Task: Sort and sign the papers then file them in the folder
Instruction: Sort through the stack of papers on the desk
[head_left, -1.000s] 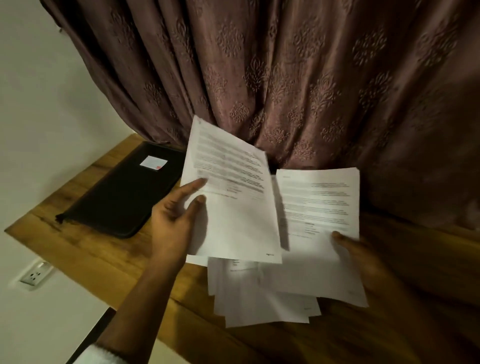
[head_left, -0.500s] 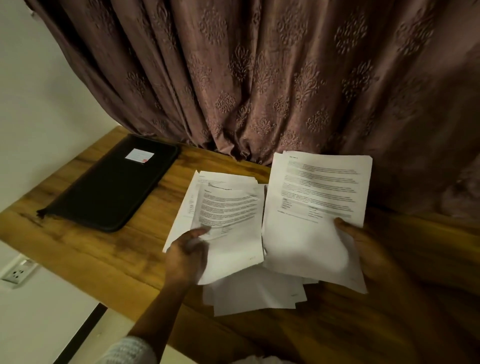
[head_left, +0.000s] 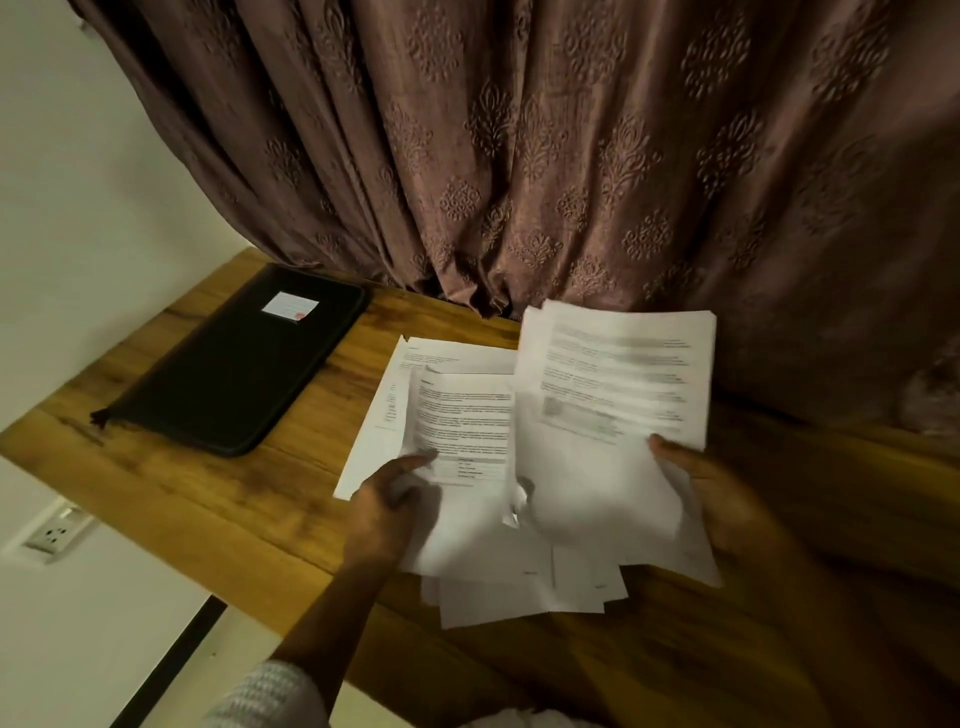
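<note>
Simultaneously, both hands grip papers over the wooden surface (head_left: 208, 499).
The left hand (head_left: 387, 512) pinches one sheet (head_left: 462, 436); the right hand (head_left: 722, 504) clasps a thicker stack (head_left: 613, 384) above loose pages (head_left: 519, 597). Far left, the black folder (head_left: 239, 364) lies closed.

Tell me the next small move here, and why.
Probably lay the sheet in the left hand onto the pile beneath it: it is over that pile, while the right hand holds more pages to sort.
</note>
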